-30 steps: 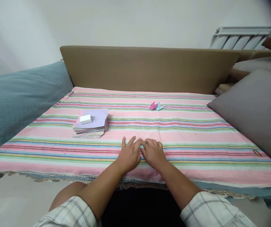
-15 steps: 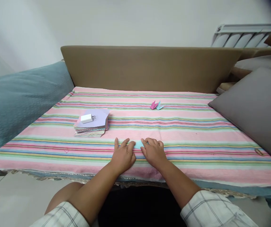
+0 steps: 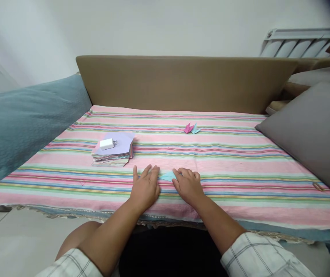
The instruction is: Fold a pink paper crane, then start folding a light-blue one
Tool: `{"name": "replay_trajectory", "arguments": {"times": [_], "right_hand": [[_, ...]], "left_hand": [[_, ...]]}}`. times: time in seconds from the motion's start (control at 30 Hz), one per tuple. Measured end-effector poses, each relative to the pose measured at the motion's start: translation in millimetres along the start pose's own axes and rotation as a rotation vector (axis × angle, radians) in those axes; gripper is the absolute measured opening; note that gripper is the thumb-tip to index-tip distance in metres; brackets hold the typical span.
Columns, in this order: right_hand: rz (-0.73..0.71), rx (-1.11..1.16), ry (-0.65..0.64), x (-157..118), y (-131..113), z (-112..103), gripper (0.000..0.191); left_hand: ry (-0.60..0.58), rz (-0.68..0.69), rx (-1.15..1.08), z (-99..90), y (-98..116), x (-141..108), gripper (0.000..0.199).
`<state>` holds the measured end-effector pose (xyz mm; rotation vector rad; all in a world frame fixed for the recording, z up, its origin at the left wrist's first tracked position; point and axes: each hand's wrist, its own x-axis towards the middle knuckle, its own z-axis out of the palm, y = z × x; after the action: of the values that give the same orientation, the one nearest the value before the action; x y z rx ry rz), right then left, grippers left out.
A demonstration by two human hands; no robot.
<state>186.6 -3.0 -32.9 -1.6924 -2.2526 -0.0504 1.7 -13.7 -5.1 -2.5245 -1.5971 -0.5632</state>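
A small folded piece of light-blue paper lies on the striped cloth, its pointed end facing left. My right hand grips its right side, thumb and fingers pressed on the paper and hiding that end. Just left of the point, my left hand rests palm down with its fingers spread, holding nothing. Whether a left fingertip touches the tip of the paper is hard to make out. Farther back stand two small folded paper figures, a magenta one and a light-blue one, side by side.
Back left of my hands sits a stack of coloured paper with a white plug adapter on top. A brown backrest runs behind the cloth. A grey cushion leans at right, a blue-covered armrest at left.
My left hand has moved left off the paper, its fingers spreading, so the paper's pointed left end now shows. The right hand has stayed in place on the paper.
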Motion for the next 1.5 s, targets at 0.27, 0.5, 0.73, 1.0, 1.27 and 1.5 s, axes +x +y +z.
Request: {"name": "replay_trajectory", "arguments": {"times": [0.27, 0.5, 0.73, 1.0, 1.27, 1.5], "right_hand": [[0.006, 0.031, -0.008, 0, 2, -1, 0.038], [0.098, 0.111, -0.025, 2, 8, 1, 0.038], [0.268, 0.265, -0.074, 6, 24, 2, 0.033], [0.283, 0.321, -0.056, 9, 37, 1, 0.032], [0.254, 0.319, -0.015, 12, 51, 7, 0.036], [0.259, 0.314, 0.312, 4, 40, -4, 0.046]], "left_hand": [[-0.092, 0.285, -0.063, 24.3, 17, -3, 0.058], [-0.115, 0.300, -0.025, 26.1, 15, -3, 0.051], [-0.123, 0.318, 0.005, 23.4, 17, -4, 0.046], [-0.123, 0.303, 0.004, 25.5, 16, -5, 0.045], [-0.127, 0.297, -0.001, 24.4, 16, -5, 0.045], [-0.126, 0.292, -0.004, 24.7, 17, -4, 0.046]]}}
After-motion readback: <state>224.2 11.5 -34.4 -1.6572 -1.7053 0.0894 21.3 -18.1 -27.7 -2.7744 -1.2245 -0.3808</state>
